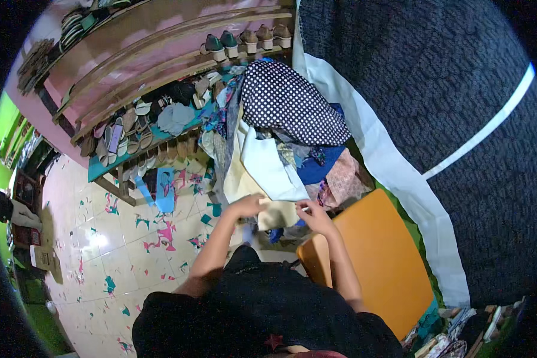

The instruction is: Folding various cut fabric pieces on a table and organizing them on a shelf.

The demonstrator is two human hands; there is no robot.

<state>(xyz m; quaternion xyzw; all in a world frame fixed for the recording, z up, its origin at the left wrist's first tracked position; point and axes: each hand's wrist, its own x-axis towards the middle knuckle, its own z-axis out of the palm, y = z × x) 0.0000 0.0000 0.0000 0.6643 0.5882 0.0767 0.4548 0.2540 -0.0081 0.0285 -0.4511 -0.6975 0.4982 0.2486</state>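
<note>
Between my two hands hangs a piece of cream cloth (277,216), part of a longer cream length (237,179) that comes down from a heap of fabrics. My left hand (247,206) is closed on the cloth's left edge. At its right edge my right hand (317,218) pinches it with bent fingers, close to the lower corner of a pale blue-white cloth (268,164). That pale cloth lies over the cream one. Higher on the heap lies a black fabric with white dots (286,101), beside dark blue cloth (322,167) and pink lace-like fabric (347,179).
An orange board (382,262) stands close by my right arm. Left of the heap, a low teal-topped bench (110,170) holds several shoes and soles. Finished shoes (250,40) sit on a wooden rack. Fabric scraps (164,235) litter the tiled floor. Dark textured fabric (423,89) rises at right.
</note>
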